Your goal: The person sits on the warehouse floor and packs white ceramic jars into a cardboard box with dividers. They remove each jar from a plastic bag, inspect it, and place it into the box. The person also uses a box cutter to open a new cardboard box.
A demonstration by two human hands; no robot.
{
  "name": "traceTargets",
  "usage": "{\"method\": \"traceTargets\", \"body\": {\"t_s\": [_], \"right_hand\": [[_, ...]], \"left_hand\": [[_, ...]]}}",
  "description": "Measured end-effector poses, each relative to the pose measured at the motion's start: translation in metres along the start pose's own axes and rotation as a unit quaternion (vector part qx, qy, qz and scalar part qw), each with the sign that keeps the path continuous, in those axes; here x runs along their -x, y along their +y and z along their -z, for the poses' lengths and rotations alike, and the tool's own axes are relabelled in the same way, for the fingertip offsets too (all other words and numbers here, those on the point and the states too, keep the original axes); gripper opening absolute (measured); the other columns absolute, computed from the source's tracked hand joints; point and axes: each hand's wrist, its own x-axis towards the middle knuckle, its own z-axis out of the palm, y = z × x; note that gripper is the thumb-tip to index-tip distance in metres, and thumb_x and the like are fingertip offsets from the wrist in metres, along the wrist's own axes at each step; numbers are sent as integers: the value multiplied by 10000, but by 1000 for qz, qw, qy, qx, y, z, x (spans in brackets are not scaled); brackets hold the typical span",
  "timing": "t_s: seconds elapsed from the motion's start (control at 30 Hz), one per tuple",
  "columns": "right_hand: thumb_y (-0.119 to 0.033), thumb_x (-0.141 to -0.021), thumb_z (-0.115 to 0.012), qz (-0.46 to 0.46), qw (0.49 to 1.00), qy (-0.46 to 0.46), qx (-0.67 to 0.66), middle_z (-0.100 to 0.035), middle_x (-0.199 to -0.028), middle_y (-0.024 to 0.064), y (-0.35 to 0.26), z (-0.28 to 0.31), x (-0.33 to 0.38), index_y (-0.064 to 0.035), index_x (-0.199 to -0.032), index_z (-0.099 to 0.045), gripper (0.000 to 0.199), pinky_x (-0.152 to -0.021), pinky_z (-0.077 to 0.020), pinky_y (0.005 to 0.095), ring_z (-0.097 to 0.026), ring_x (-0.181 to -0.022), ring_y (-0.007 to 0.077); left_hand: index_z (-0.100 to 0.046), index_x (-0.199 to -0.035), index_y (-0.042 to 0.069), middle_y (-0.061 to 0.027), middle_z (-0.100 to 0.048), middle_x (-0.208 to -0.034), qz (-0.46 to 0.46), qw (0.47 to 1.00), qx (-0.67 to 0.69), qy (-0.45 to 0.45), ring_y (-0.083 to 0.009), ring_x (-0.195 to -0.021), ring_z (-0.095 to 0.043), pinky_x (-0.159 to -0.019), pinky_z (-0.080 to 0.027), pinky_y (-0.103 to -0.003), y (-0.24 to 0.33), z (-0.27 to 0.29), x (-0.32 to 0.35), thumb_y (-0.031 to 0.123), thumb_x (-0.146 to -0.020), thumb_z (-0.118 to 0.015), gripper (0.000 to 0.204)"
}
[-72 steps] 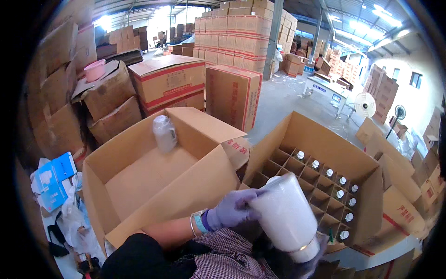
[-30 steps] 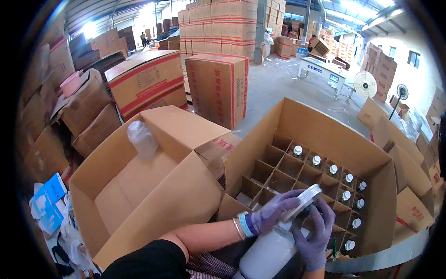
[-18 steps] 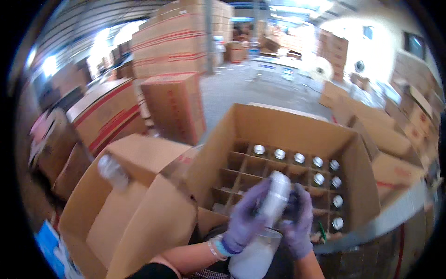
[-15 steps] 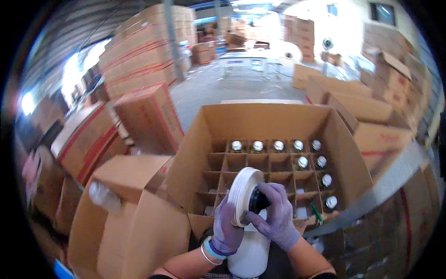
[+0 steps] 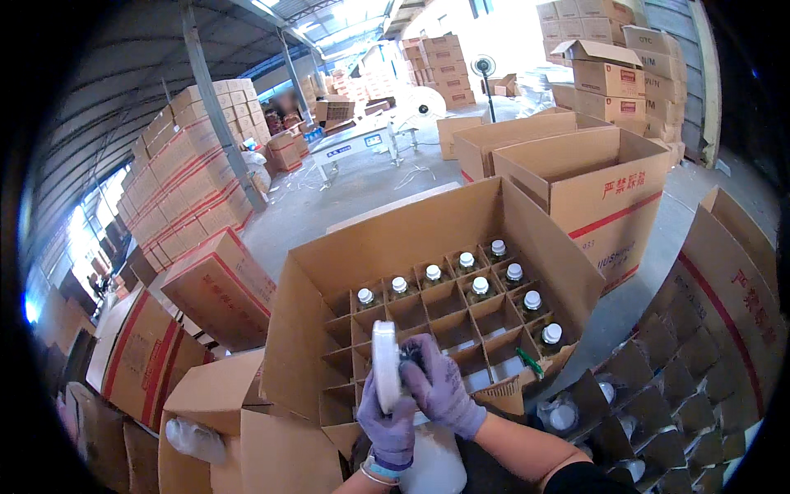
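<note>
A white, thick round disc like a roll [image 5: 384, 362] stands nearly edge-on above the near side of an open carton [image 5: 383, 247]. My gloved left hand [image 5: 388, 428] is closed around its lower edge. Fingers of my gloved right hand [image 5: 442, 389] are closed on a small black piece [image 5: 410, 354] at the disc's right face; they hide most of it. Beneath both hands shows a white plastic container [image 5: 434, 463]. Cardboard dividers split the carton into cells, and several white-capped bottles [image 5: 480, 286] stand along its far and right sides.
A green strip [image 5: 529, 362] lies by the carton's near right corner. Open cartons [image 5: 576, 177] stand at far right, another [image 5: 288, 445] at near left. Dividers with bottles [image 5: 563, 414] are at lower right. A floor fan [image 5: 484, 67] and stacked cartons [image 5: 193, 169] stand farther back.
The view has swung right and tilted, so the carton now appears turned. The disc has rotated from an angled face to nearly edge-on. Both hands keep their hold.
</note>
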Motion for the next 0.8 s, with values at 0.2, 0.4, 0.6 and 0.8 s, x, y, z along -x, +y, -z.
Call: {"method": "traceTargets", "body": {"t_s": [0.2,0.4,0.6,0.8], "right_hand": [[-243,-1040,-473,-117,977,-160,-74,-540,-1439,119,36,25,3,-46,-1434,-477,440,-1136,-393,350,-512,-1308,207],[-198,-964,-598,41,998,4,56,-605,-1317,146,41,54,26,-22,-1291,-608,372,-1052,-440,385,-565,-1246,250],[-258,-933,-661,-8,980,-189,-61,-618,-1303,135,75,34,50,-31,-1201,-686,352,-1119,-379,400,-541,-1270,272],[-236,-950,-643,-32,984,-166,-48,-673,-1179,124,87,40,50,-24,-1159,-707,305,-1069,-419,387,-589,-1179,258]], "left_hand": [[-702,-1178,47,-236,-594,-1358,-353,888,-262,-135,-478,-1299,-516,-1078,-425,-535,11,28,-15,483,-764,-815,611],[-692,-1248,50,-213,-663,-1260,-11,919,-45,-392,-349,-1242,-596,-1070,-453,-434,-42,84,-20,429,-842,-749,558],[-697,-1196,22,-133,-675,-1227,113,904,72,-406,-265,-1169,-607,-1053,-448,-401,-66,84,-20,433,-922,-648,496],[-720,-1129,7,-135,-698,-1175,99,922,117,-356,-260,-1120,-626,-1034,-452,-399,-103,72,-6,387,-884,-670,455]]}}
